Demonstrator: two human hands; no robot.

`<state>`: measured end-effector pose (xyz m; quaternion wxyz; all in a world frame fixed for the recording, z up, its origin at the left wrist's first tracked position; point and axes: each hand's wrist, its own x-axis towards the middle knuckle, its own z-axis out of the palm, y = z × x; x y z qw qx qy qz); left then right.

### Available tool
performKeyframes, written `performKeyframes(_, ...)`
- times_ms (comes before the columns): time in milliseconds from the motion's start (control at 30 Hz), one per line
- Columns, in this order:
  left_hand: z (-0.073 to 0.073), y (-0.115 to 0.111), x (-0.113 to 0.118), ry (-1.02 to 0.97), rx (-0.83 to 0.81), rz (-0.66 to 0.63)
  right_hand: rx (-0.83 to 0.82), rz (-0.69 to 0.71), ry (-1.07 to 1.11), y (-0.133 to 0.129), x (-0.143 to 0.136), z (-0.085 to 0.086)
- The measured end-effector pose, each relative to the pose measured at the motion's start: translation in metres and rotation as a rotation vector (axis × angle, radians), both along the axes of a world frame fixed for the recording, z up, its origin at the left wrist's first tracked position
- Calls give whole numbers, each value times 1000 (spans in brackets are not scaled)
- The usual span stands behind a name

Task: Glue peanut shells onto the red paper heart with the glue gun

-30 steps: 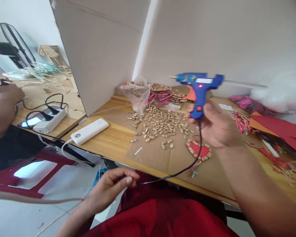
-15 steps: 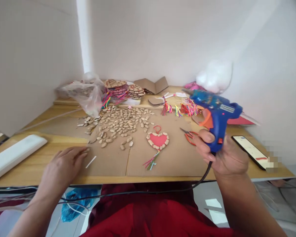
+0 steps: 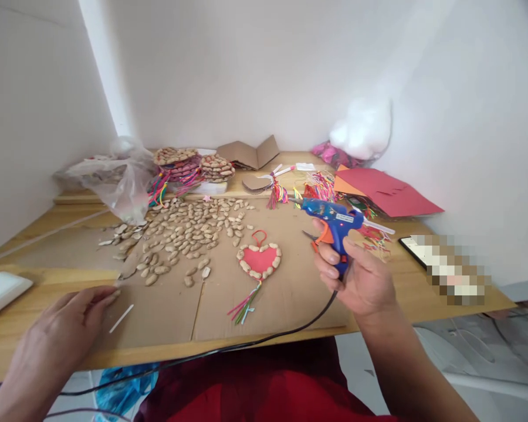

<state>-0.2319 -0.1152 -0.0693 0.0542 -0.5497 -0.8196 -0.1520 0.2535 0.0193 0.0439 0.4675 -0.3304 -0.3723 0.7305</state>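
Two bare hands show in the head view, and the right grip (image 3: 363, 272) is closed around the smooth blue plastic handle of a glue gun (image 3: 337, 225), fingers wrapped by its orange trigger. The metal nozzle points left, away from the palm; a pale, translucent stick (image 3: 378, 226) juts from the rear. From beneath this grip a glossy black cord (image 3: 286, 333) curves down and left along the front edge of the wooden table (image 3: 431, 299).

To the left of the right grip, flat on matte brown cardboard (image 3: 299, 299), lies a red heart (image 3: 259, 259) edged with knobbly peanut shells, a thin red loop (image 3: 259, 236) at its top and a tassel (image 3: 244, 305) of coloured strands below.

The left grip (image 3: 59, 328) rests low at the cardboard's left side, its fingers bent together, thumb near the forefinger; whether it pinches anything, I cannot tell. Just right of it is a narrow white strip (image 3: 121, 319); farther left, a rounded white block (image 3: 2, 293).

Beyond the left grip, rough, ridged peanuts (image 3: 193, 225) spread in a loose heap, with a crinkled clear plastic bag (image 3: 123, 187) and stacked peanut-covered pieces (image 3: 176, 157) behind. Past the right grip are bright, stringy tassels (image 3: 321, 186) and flat red sheets (image 3: 391, 190); to its right lies a dark-edged phone (image 3: 416, 252), partly pixelated.
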Motion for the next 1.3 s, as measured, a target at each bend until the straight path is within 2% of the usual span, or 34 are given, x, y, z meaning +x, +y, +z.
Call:
performKeyframes(133, 32, 5, 26, -135, -111, -17, -10, -26, -33, 3, -3, -7)
performKeyframes(167, 39, 7, 32, -140, -68, 40, -17, -35, -42, 5, -5, -10)
performKeyframes(233, 45, 11, 37, -152, -35, 49, -36, -42, -67, 9, -10, -15)
performKeyframes(400, 42, 5, 35, -180, 25, 47, -61, -46, -67, 14, -24, -19)
performKeyframes(567, 43, 1, 35, -206, 13, 39, -47, -107, -3, 15, -34, -7)
performKeyframes(700, 41, 3, 34, -211, 37, 20, -81, -162, 113, 22, -36, -4)
performKeyframes(867, 38, 5, 30, -214, 65, 12, -199, -170, 308, 38, -31, -13)
performKeyframes(1100, 40, 12, 31, -222, 33, 66, -201, -179, 199, 38, -36, -15)
performKeyframes(1300, 37, 15, 29, -232, 27, 89, -213, -149, 157, 38, -39, -30)
